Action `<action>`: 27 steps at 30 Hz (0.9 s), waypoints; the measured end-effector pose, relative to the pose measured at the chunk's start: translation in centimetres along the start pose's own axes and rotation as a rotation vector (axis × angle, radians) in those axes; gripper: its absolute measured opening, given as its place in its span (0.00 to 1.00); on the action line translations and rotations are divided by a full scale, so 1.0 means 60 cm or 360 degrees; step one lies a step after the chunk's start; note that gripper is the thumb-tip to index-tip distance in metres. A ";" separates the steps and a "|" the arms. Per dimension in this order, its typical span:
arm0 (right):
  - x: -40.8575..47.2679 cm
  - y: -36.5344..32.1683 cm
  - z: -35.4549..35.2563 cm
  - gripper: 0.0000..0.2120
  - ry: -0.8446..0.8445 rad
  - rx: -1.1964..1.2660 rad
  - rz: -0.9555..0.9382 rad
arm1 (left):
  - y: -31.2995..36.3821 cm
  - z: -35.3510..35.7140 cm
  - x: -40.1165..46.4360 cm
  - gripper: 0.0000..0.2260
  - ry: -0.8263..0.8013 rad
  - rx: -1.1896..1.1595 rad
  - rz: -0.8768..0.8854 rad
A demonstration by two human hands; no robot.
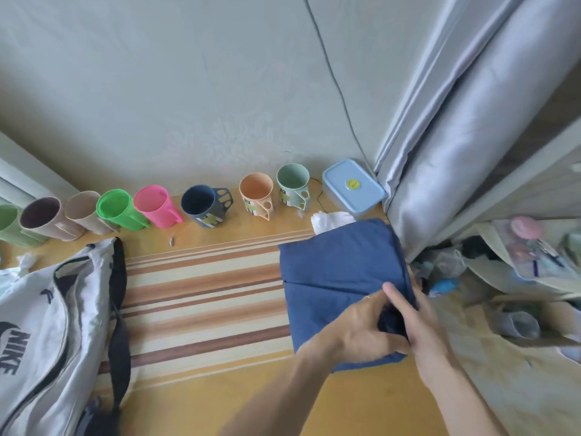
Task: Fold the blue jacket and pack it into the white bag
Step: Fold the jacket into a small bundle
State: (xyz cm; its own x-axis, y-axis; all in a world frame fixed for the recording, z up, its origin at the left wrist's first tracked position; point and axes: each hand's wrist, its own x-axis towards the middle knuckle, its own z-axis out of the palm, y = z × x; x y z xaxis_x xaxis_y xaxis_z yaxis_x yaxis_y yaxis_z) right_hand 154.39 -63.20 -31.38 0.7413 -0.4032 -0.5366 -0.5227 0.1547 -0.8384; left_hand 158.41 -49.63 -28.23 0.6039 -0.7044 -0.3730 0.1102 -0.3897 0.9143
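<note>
The blue jacket (333, 272) lies folded into a rough rectangle on the right part of the table, over a striped mat (204, 297). Both hands meet at its near right edge. My left hand (361, 328) presses on the fabric and pinches a dark bunched part of it. My right hand (418, 322) grips the same edge from the right, thumb on top. The white bag (47, 335) with black straps and a dark logo lies at the lower left, its zip opening partly agape.
A row of several coloured mugs (157, 206) lines the back of the wooden table (361, 404), with a light blue lidded box (353, 187) at its right end. White cloth (330, 220) sits behind the jacket. A grey curtain (465, 136) and clutter (518, 262) stand at the right.
</note>
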 end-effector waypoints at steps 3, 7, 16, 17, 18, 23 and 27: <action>0.059 0.045 -0.044 0.22 0.0284 -0.0407 0.0038 | -0.069 0.032 0.009 0.21 0.0315 0.0267 0.0002; 0.087 0.098 -0.041 0.25 0.0423 -0.1346 -0.0758 | -0.192 0.019 0.008 0.20 0.1091 0.1061 -0.0115; 0.126 0.212 -0.038 0.32 -0.0413 -0.2243 -0.0834 | -0.286 -0.022 0.009 0.33 0.0679 0.1204 -0.0261; 0.121 0.205 -0.042 0.32 -0.0409 -0.2199 -0.0847 | -0.282 -0.013 0.006 0.33 0.0895 0.0952 -0.0231; 0.112 0.196 -0.043 0.31 -0.0393 -0.2130 -0.0888 | -0.276 -0.005 0.004 0.32 0.1124 0.0682 -0.0270; 0.046 0.185 -0.037 0.38 -0.0671 -0.2044 -0.1270 | -0.253 0.001 0.017 0.28 0.1528 -0.0251 -0.0926; 0.046 0.226 -0.055 0.49 -0.0859 -0.2399 -0.1104 | -0.246 -0.012 -0.002 0.24 0.1263 -0.0203 -0.0960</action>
State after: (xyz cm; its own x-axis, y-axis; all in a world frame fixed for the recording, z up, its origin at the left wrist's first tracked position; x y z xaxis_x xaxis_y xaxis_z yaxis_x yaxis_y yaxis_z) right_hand 147.97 -65.19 -43.89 0.8594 0.3430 -0.3792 0.2572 -0.9310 -0.2591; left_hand 157.28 -43.38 -41.60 0.7655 0.2073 -0.6092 0.6272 -0.4518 0.6344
